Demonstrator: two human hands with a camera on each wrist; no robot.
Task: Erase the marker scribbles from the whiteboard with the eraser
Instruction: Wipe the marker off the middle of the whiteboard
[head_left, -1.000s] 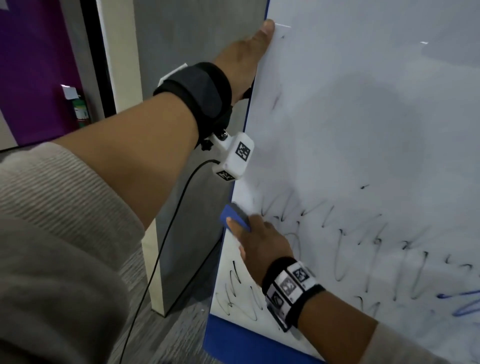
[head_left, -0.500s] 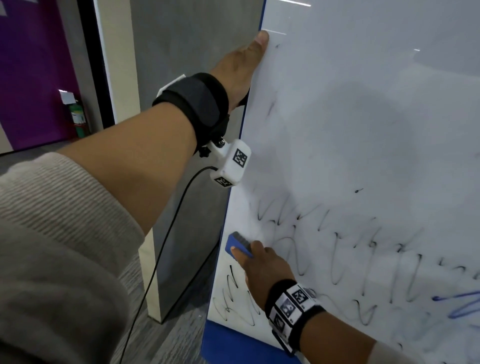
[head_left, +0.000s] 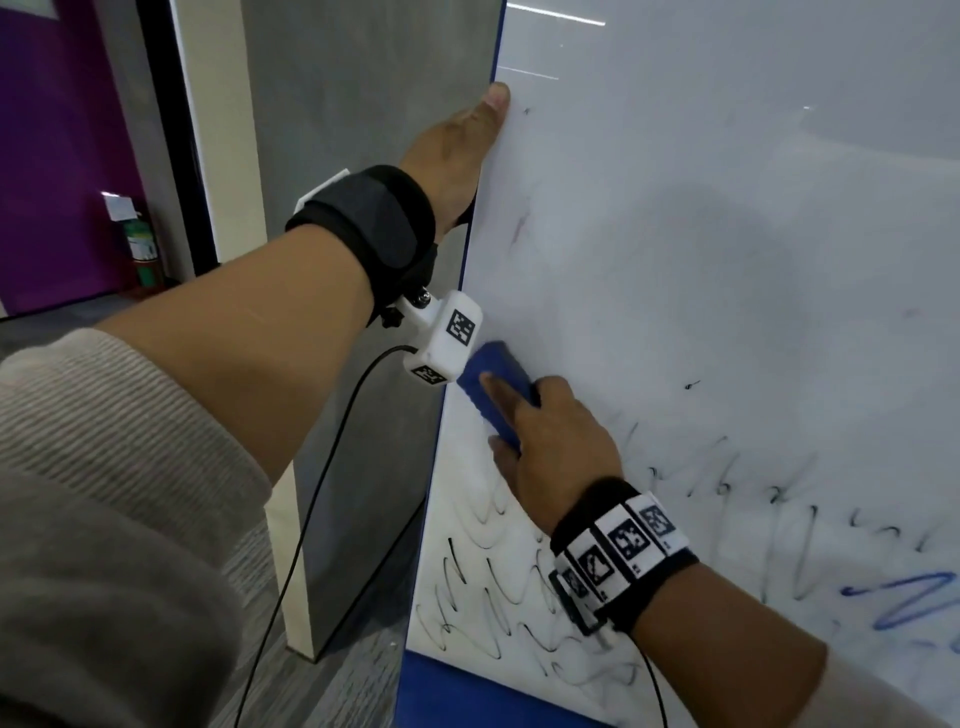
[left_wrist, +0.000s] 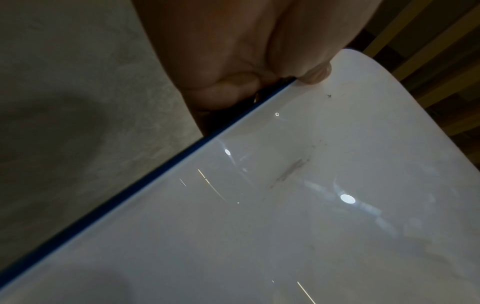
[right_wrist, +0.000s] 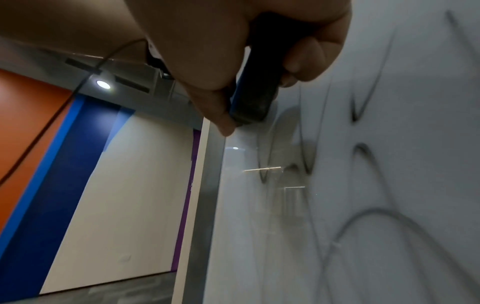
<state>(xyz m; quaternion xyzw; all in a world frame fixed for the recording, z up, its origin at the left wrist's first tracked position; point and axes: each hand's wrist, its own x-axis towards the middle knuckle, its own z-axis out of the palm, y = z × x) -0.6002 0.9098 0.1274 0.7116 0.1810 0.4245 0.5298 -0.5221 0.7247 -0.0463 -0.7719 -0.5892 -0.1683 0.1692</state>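
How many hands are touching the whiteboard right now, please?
2. The left hand grips the whiteboard by its left edge, high up. The right hand holds the eraser against the board lower down, near the same edge.

Whiteboard (head_left: 727, 260) above eraser (head_left: 493, 387) open; left hand (head_left: 457, 150) grips edge — blocking.

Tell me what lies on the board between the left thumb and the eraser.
Mostly wiped board: only a speck beside the left hand thumb and one faint grey smear above the eraser, seen in head and left wrist views.
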